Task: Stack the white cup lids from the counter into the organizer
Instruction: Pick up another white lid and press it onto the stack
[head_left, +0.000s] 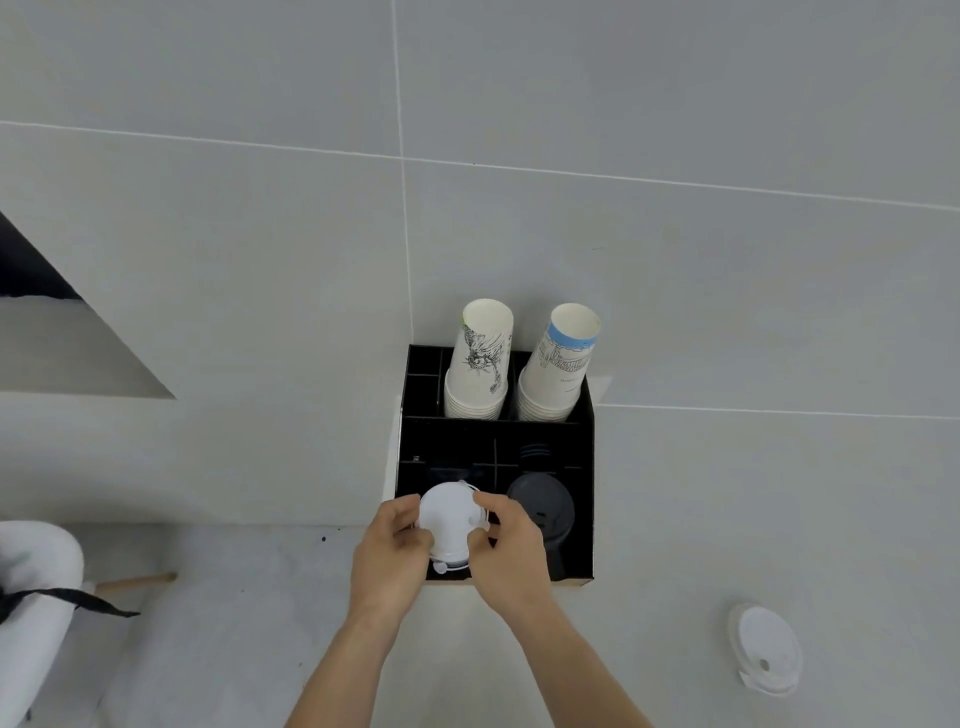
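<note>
At the near left compartment of the black divided organizer box (584, 415), both hands hold a stack of white round plastic cup lids (451, 519). Left hand (390, 551) grips the stack's left edge, fingers curled round the rim. Right hand (506, 545) grips the right edge, thumb and fingers pinched on it. Stack sits at the compartment's mouth; how deep it reaches inside cannot be told. Small tabs stick out at the stack's near and far edges.

Near right compartment, just beside the white lids: a dark grey round plastic lid stack (541, 506). Far compartments: two stacks of white paper cups, upside down and leaning. Left cup stack (480, 358) carries a black line drawing; right cup stack (561, 361) has a blue band near its top.

Organizer stands on the pale grey table (675, 519), against a grey tiled wall (260, 208). Well apart, near right on the table: more white cup lids (766, 654), lying flat, at least two stacked.

Near left edge: a white padded object with a black strap (36, 582), and a thin wooden stick (137, 580).
</note>
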